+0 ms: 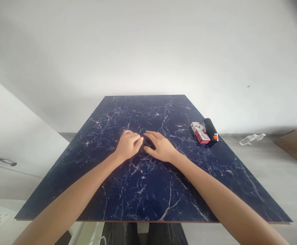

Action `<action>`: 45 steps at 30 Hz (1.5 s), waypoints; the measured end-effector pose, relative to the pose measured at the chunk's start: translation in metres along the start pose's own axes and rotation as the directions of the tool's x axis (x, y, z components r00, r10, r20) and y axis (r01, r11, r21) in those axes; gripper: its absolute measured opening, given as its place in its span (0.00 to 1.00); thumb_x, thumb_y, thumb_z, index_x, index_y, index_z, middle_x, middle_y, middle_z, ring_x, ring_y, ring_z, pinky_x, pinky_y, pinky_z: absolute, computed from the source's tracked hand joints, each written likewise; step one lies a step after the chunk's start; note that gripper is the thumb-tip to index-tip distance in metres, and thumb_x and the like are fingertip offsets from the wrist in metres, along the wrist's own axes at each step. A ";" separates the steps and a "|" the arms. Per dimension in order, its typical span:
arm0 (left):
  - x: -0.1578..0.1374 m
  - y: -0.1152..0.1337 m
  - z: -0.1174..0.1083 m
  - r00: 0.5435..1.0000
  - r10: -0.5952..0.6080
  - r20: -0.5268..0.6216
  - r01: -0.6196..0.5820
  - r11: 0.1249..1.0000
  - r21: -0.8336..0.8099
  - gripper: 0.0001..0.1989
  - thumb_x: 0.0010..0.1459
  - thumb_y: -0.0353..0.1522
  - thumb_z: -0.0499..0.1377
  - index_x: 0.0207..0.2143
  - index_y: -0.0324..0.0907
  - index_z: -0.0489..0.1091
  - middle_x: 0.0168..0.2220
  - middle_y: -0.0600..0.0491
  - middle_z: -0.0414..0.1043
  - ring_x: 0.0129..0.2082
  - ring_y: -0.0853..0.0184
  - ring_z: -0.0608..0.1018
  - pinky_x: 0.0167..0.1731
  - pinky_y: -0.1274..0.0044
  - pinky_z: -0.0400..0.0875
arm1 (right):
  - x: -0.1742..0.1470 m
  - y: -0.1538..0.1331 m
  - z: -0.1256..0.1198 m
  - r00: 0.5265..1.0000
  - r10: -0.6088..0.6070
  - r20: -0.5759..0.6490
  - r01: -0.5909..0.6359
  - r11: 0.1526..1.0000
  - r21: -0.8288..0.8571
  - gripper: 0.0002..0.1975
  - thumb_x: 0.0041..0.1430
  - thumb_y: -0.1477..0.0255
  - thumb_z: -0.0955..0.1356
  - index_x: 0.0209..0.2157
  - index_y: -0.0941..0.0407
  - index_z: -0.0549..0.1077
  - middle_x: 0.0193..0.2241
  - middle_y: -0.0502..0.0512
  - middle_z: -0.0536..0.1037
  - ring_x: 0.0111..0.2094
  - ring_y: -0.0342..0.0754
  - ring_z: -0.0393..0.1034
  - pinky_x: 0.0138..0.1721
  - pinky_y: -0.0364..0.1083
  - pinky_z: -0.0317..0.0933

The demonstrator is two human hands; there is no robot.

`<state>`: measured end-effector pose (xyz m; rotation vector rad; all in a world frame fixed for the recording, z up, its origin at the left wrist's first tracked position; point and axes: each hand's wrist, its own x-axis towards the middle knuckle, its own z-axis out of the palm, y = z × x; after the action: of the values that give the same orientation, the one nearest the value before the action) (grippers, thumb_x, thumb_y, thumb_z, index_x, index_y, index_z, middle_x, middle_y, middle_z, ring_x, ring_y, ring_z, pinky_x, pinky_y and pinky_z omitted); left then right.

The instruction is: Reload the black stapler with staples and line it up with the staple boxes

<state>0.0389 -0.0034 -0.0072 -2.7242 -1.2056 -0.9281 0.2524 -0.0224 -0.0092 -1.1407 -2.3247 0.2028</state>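
Two bare forearms, left (74, 195) and right (215, 187), lie nearest, reaching inward over a dark blue marbled table (143, 197). Left hand (129, 143): loosely curled; whether it grips anything cannot be told. Right hand (161, 146): open, thumb apart from fingers, tips near the left thumb. A dark patch between them may be shadow or an object; undetermined. Red-and-white box (201, 132) and black cylinder (210, 129) lie side by side at the table's right edge, well apart from both hands. Judged step: hands poised mid-table, handling neither item. Picking up either would call for a rightward reach by the right hand.
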 end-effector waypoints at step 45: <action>-0.048 -0.125 -0.046 0.753 -0.638 -0.162 0.588 0.763 -0.268 0.21 0.70 0.40 0.44 0.39 0.42 0.75 0.43 0.46 0.77 0.50 0.59 0.75 0.53 0.66 0.67 | 0.178 -0.081 0.104 0.815 0.578 0.051 -0.556 0.753 0.351 0.27 0.66 0.49 0.60 0.41 0.58 0.77 0.41 0.70 0.80 0.50 0.65 0.74 0.54 0.57 0.61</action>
<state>-0.0950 0.0411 -0.0207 -2.2272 -2.1111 -1.4618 0.0531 0.0737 0.0026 -1.5994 -1.7186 0.7648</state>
